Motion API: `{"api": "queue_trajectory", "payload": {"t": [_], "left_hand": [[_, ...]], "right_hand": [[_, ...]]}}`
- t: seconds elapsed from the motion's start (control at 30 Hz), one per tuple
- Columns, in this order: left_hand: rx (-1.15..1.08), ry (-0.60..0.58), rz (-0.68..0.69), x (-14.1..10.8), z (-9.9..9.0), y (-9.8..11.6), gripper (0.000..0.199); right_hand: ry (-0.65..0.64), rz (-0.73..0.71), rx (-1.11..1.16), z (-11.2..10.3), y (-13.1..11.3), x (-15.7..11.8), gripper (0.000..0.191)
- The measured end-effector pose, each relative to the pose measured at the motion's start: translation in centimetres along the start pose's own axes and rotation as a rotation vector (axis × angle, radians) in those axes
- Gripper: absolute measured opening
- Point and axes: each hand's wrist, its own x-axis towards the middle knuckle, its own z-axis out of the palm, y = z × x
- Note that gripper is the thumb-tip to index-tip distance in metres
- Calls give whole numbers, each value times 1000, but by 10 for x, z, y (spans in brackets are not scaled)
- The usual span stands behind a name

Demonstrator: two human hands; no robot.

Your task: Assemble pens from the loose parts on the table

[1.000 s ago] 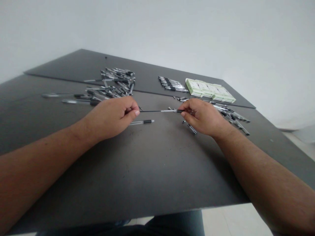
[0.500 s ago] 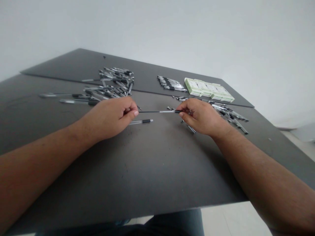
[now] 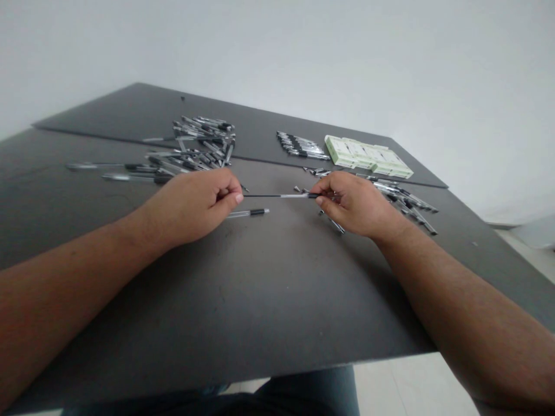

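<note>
My left hand [image 3: 197,202] pinches one end of a thin black ink refill [image 3: 262,196] between thumb and forefinger. Its other end meets a clear pen barrel [image 3: 295,196] with a black grip, which the fingers of my right hand [image 3: 358,202] are closed on. Refill and barrel form one straight line above the table; how deep the refill sits inside is too small to tell. Just below the left fingers lies another clear pen [image 3: 254,213] with a black grip, partly hidden by that hand.
Behind my left hand is a loose heap of pens [image 3: 203,133]. A neat row of pens [image 3: 301,145] lies farther back, beside pale green boxes [image 3: 368,156]. More pen parts [image 3: 411,208] are scattered around my right hand on the dark table [image 3: 260,300].
Both hands keep the same hold and nearly the same place. The view has shifted very slightly.
</note>
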Motion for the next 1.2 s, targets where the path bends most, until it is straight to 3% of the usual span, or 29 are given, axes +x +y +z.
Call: {"api": "queue_trajectory", "payload": {"t": [0.47,0.77,1.03,1.2], "left_hand": [[-24,11,30,-3,0,3,38],[-68,16,98,-10,1,18,35],[-134,1,272,-15,6,30,41],[-188,-33,244,-18,10,33,39]], "right_hand": [[-39,-13,-12,-1,-5,1,28],[-117,-71,11,6,-34,0,30],[-106,-67,77,12,-52,-3,24],[-105,-82,109,14,-59,-4,19]]}}
